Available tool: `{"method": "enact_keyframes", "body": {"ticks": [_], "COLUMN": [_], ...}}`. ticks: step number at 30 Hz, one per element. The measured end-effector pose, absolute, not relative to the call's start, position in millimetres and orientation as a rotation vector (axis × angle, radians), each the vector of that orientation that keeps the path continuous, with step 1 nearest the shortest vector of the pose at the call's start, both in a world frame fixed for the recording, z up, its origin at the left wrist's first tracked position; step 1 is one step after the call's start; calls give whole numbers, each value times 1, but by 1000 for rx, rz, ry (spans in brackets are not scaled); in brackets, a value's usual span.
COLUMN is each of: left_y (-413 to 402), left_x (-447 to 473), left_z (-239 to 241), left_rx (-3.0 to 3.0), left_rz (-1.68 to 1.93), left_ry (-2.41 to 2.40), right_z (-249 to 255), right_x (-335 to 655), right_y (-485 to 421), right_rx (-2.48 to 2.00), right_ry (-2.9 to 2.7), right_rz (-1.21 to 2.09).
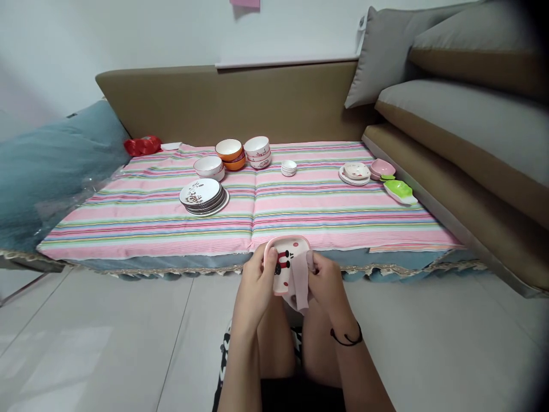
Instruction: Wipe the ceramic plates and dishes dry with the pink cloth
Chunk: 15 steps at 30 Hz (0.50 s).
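Observation:
Above my knees I hold a small cream dish [281, 274] with a pink rim, red dots and a printed figure. My left hand [259, 273] grips its left edge, thumb over the front. At the dish's right side, my right hand [328, 281] is closed on a pale pink cloth [301, 281], which lies over part of the dish's face and hangs below it. The fingers behind the dish are hidden. A black band circles my right wrist.
On the striped cloth [295, 212] ahead stand stacked plates [201, 193], white bowls [257, 147], orange bowls [229, 150], tiny bowls [289, 167], a bowl on plates [355, 171], pink bowls [382, 168] and a green dish [400, 190]. Cushions [463, 114] pile up at right.

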<state>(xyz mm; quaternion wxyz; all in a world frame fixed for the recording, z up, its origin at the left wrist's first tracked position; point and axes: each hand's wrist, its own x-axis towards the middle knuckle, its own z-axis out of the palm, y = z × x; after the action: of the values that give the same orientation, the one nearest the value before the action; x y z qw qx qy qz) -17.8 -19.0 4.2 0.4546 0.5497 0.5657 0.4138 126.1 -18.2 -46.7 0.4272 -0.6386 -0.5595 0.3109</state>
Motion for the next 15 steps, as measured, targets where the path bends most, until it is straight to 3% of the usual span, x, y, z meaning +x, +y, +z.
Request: {"method": "enact_keyframes", "body": {"ticks": [7,15], "left_y": [-21,-21], "left_x": [-30,-16], "left_z": [4,-10], "left_rx": [1532,1276], "left_rz": [875,1171], "left_ry": [1337,1573], "right_z": [-50,-20], "right_x": [130,120], "right_y": [-15,-19], "right_rx": [-1670,-1551], "right_ry": [-1445,-1416], "right_rz": [725,952]}}
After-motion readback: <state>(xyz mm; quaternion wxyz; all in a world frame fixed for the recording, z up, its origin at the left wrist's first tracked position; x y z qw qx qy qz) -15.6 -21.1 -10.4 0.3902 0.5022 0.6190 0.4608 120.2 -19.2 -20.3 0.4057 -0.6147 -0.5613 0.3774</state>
